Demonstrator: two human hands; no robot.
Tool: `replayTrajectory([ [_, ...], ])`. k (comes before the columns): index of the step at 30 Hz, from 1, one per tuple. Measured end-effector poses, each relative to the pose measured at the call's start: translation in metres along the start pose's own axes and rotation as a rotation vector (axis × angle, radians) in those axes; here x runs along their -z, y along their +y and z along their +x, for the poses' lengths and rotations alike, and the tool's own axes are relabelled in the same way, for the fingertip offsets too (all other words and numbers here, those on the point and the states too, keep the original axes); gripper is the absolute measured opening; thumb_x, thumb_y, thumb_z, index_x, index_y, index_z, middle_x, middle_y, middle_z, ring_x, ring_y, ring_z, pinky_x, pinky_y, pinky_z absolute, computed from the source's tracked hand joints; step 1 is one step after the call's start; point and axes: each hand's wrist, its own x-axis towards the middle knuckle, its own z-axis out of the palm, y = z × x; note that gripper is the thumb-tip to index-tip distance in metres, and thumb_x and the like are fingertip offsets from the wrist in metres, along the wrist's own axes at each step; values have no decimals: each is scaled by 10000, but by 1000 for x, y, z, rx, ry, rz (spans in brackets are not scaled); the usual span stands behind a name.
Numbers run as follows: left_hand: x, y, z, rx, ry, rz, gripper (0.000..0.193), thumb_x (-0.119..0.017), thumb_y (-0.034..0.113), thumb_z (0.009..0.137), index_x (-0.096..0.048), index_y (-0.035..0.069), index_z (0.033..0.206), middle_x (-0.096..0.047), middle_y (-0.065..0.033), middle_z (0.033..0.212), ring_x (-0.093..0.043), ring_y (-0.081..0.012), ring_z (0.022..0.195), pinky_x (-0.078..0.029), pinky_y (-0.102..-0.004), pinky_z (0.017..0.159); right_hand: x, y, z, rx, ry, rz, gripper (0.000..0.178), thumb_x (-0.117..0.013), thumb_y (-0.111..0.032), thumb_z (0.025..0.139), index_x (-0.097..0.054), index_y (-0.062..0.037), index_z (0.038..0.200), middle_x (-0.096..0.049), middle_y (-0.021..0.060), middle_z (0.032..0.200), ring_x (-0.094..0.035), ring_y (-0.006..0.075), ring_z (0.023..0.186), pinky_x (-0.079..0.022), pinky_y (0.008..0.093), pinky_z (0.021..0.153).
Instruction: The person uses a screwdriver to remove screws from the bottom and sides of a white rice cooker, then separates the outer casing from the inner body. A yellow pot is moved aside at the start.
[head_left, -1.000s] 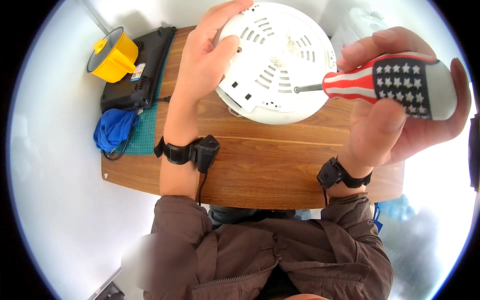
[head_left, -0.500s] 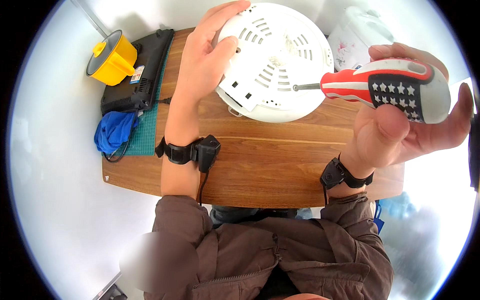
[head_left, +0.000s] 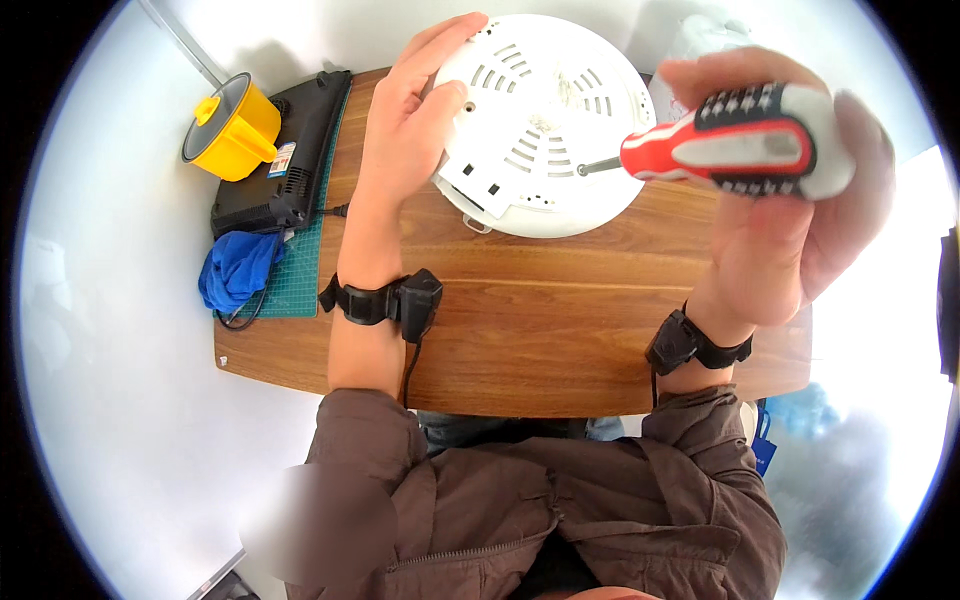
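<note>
The right hand is closed around the handle of a screwdriver, red and white with a black star-patterned panel; the thumb bears on the near side, the fingers wrap the far side. The shank points left of this hand, its tip at the slotted face of a round white appliance base. The base lies between the two hands, slots facing up. The left hand grips its left rim, thumb on the face and fingers along the edge. Black strapped modules sit on both wrists, the left module and the right module. The wooden tabletop extends below both hands. Left of the left hand lie a green cutting mat, a bundled blue cloth and a black flat appliance carrying a yellow handled pot. Beyond the right hand stands a translucent container, partly hidden.
</note>
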Motion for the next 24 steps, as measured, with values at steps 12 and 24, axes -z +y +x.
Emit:
replayTrajectory([
  [12,-5,-4,-3,-30,38,-38,527,-470,-35,867,-621,-29,1373,-556,-110,1447,-581,-168,1215,-460,-268,994,-10,-9,-7,18,279,-375,706,-815,-426,874,-527,-6,1362,-686,245,1171,-739,346,971,-638,405,818],
  [24,-6,3,-1,22,47,-32,538,-458,-36,880,-616,-5,1392,-543,-105,1465,-589,-181,1217,-480,-275,985,-6,-6,-2,57,110,-360,508,-647,-372,1020,-479,-120,1427,-655,287,1232,-698,283,969,-608,352,845],
])
